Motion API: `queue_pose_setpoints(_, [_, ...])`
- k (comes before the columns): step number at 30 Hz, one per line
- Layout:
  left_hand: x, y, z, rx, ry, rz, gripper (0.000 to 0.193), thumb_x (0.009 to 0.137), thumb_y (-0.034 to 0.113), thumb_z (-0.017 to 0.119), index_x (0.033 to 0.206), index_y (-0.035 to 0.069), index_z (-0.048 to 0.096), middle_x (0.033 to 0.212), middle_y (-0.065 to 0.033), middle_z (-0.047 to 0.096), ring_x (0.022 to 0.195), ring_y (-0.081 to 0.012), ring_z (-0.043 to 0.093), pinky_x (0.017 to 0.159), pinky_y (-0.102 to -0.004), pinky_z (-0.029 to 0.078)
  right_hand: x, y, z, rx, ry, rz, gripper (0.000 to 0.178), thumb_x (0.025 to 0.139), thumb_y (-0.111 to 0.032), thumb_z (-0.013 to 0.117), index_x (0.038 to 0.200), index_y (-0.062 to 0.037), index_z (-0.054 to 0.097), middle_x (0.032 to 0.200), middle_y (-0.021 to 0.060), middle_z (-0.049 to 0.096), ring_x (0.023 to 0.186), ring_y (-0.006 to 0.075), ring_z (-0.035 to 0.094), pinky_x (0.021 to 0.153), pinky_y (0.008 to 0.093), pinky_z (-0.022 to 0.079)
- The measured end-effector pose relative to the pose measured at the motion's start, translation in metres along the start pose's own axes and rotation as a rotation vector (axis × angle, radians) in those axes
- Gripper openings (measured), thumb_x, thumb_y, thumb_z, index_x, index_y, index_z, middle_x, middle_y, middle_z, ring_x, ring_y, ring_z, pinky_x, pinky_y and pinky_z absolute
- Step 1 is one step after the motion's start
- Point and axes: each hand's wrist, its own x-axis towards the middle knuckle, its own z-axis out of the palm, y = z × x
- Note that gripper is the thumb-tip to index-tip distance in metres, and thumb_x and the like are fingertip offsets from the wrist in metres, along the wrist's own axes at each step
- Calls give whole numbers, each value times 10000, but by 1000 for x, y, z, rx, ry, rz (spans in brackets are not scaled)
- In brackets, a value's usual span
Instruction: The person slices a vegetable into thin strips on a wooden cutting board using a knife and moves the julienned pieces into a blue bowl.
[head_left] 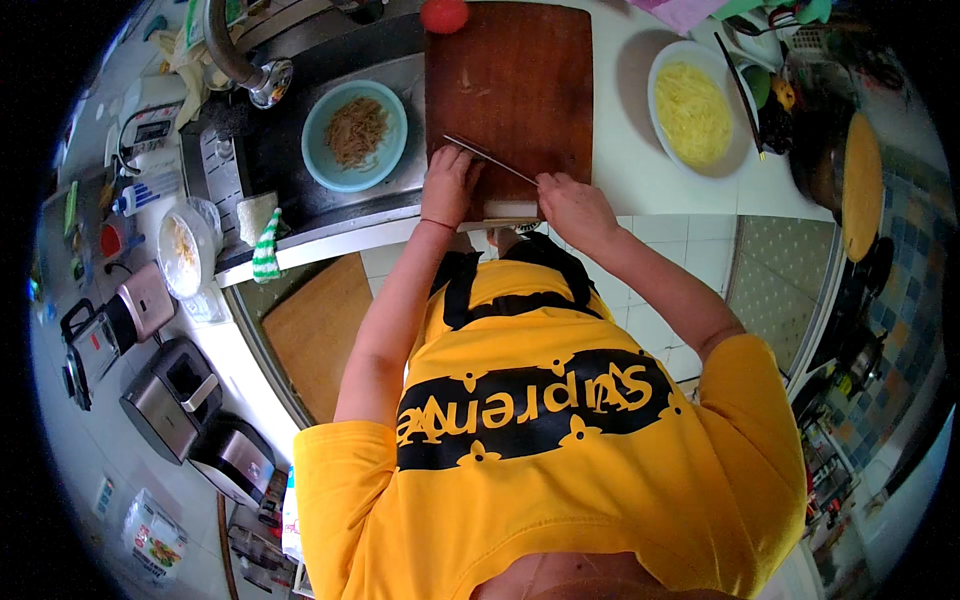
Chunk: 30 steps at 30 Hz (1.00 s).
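A dark brown cutting board [510,85] lies on the counter in front of me. My right hand [578,208] is closed around the handle of a kitchen knife [490,157] at the board's near right. The blade slants up and left over the board, and its far end reaches the fingers of my left hand [450,187]. That hand rests at the board's near left corner with its fingers curled down. Whatever lies beneath them is hidden. A few small scraps sit farther up the board.
Left of the board, a light blue bowl [312,145] of brown shreds stands at the sink [270,195], below a faucet [270,85]. To the right is a white bowl [655,100] of pale yellow shreds, with dark chopsticks [738,85] beside it. A red round object [444,14] touches the board's far edge.
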Motion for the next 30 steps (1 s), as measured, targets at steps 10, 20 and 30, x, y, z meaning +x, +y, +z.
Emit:
queue_pose_setpoints(10, [1, -2, -1, 16, -11, 34, 220, 754, 110, 616, 962, 49, 586, 979, -135, 553, 944, -342, 503, 832, -411, 426, 40, -9, 21, -23, -28, -19, 179, 815, -88, 478, 930, 35, 538, 874, 204, 613, 773, 342, 637, 629, 425, 527])
queue_pose_setpoints(20, [-3, -4, 4, 7, 37, 29, 244, 767, 122, 617, 998, 53, 580, 1026, -127, 558, 981, -323, 511, 845, -396, 431, 38, 9, 24, 100, 40, -1, 193, 870, -165, 467, 871, 9, 552, 813, 193, 618, 715, 348, 632, 610, 451, 518])
queue_pose_setpoints(30, [-2, -3, 2, 29, 17, 29, 235, 768, 130, 620, 983, 45, 578, 996, -129, 555, 948, -328, 509, 819, -395, 434, 23, -1, 16, 27, -16, -1, 149, 820, -81, 474, 885, 25, 556, 817, 203, 622, 729, 344, 639, 618, 437, 521])
